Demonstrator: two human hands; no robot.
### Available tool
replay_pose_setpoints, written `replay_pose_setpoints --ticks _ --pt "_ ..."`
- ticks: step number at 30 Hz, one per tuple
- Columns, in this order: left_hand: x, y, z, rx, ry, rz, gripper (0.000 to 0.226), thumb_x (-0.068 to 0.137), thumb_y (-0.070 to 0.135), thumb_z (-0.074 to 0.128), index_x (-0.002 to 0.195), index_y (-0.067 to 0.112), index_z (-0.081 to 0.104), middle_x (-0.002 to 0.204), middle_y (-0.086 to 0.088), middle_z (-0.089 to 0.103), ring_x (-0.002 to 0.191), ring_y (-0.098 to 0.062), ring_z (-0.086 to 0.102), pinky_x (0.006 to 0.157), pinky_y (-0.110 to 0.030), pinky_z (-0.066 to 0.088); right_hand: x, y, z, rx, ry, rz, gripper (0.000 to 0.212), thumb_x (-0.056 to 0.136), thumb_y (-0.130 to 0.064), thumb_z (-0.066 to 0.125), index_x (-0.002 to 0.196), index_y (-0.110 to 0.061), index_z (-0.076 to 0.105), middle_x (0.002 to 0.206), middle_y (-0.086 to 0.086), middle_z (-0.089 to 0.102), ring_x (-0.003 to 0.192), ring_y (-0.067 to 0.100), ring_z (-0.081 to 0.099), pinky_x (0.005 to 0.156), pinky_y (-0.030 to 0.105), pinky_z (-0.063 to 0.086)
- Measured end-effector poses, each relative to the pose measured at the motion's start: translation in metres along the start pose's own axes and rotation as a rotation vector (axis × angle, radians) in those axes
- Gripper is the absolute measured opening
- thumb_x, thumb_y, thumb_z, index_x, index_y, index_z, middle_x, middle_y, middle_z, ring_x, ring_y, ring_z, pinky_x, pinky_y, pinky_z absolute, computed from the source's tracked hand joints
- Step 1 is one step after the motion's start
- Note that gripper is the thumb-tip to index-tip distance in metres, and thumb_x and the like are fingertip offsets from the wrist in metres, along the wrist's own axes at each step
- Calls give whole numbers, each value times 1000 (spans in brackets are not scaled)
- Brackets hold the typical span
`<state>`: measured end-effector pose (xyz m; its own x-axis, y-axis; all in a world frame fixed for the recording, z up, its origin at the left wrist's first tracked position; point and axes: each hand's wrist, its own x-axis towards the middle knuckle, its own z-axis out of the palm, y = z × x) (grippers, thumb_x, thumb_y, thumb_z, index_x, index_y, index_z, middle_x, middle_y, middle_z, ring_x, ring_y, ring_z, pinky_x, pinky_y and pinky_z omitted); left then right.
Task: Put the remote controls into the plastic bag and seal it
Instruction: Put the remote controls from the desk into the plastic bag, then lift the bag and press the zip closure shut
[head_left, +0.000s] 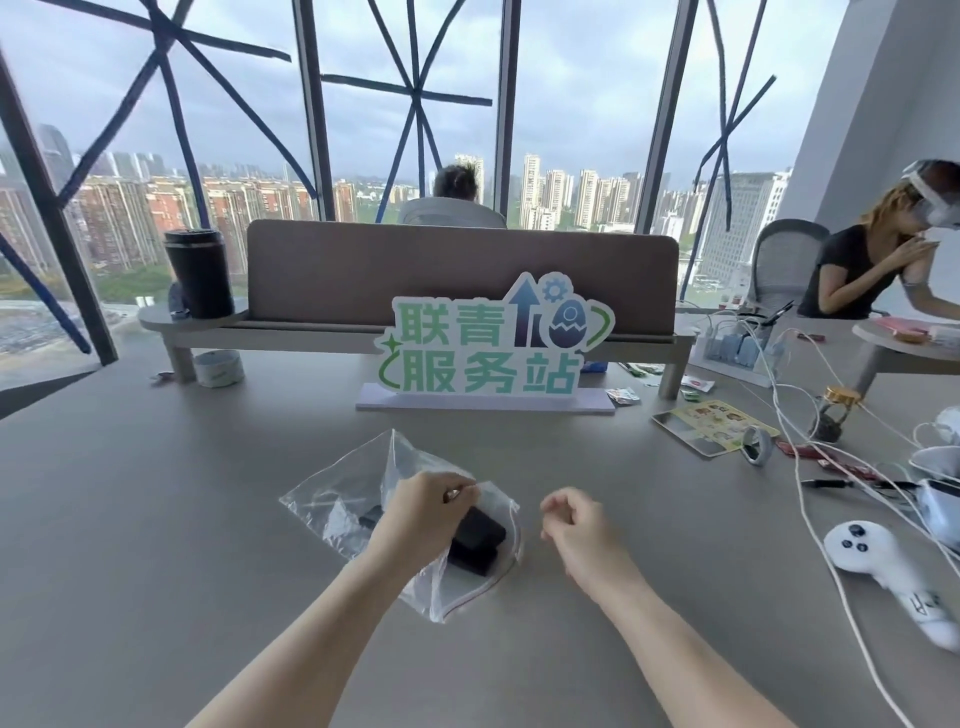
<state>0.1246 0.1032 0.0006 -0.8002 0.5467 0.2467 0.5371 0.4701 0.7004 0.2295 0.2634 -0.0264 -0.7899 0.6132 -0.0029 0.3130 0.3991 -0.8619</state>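
Note:
A clear plastic bag (337, 499) lies on the grey table (156, 519) in front of me, its red-lined mouth facing me. Two black remote controls (475, 540) lie stacked inside it, partly hidden by my left hand. My left hand (421, 512) pinches the bag's upper edge above the remotes. My right hand (574, 525) hovers just right of the bag with its fingers curled and nothing in it.
A green and white sign (488, 345) stands behind the bag. A white game controller (883, 571), white cables (810, 519) and a card (714, 426) lie at the right. A black cup (200, 273) sits on a shelf at the left. A person sits at the far right.

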Motion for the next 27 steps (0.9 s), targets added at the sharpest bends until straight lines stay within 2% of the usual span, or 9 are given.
replay_pose_setpoints --ticks 2,4,8,12,14,16,20,23,27 --pt "-5 -4 -1 54 -75 -7 25 87 30 57 107 25 71 90 -1 71 71 -10 60 54 -8 38 5 0 3 -81 -102 -22 26 88 -30 61 113 -35 56 101 3 66 72 16 58 65 29 46" --pt "-12 -7 -1 111 -186 -71 44 79 34 62 123 30 60 86 1 64 71 -15 58 54 -10 37 13 -2 14 -107 -201 -37 38 88 -40 62 123 -44 49 99 -5 60 82 19 60 74 32 49" --pt "-30 -13 -1 450 -352 -70 69 70 33 57 136 37 37 98 0 64 90 -22 62 69 -29 50 31 -5 31 -316 -8 -166 19 94 -22 57 108 -20 69 94 1 72 93 27 67 70 29 44" --pt "-40 -24 -8 601 -271 -93 69 71 9 43 136 32 37 119 -4 61 106 -31 58 76 -34 50 31 -6 21 -377 76 -170 16 87 -11 55 90 -20 67 86 6 75 78 31 68 68 36 55" --pt "-32 -23 -24 587 -144 -116 58 75 10 45 129 32 45 121 -3 61 107 -31 59 76 -33 48 28 -11 10 -287 69 -131 18 84 -8 54 83 -21 67 69 4 71 55 25 66 51 31 52" --pt "-20 -17 -47 439 -20 -159 48 77 16 50 123 30 53 113 -3 66 95 -30 66 76 -32 51 24 -27 -3 10 47 -70 24 84 0 54 77 -17 71 58 7 67 35 17 56 36 23 43" --pt "7 18 -101 -294 102 -241 6 82 6 61 85 10 65 80 -11 67 49 -22 68 56 -35 61 12 -88 -41 576 19 -54 15 86 4 65 85 -6 76 58 8 71 34 10 56 34 20 46" --pt "21 47 -140 -530 204 -144 11 79 -2 67 74 7 63 68 -10 61 42 -8 62 47 -20 56 -1 -135 -69 624 23 -210 8 87 -2 70 85 -8 76 62 5 75 39 8 60 40 20 53" --pt "25 60 -162 -624 152 -109 11 75 2 73 85 1 70 76 -14 67 57 -11 66 61 -17 57 -7 -162 -90 411 117 -311 8 87 -9 72 81 -8 78 66 7 74 38 10 58 39 22 53"
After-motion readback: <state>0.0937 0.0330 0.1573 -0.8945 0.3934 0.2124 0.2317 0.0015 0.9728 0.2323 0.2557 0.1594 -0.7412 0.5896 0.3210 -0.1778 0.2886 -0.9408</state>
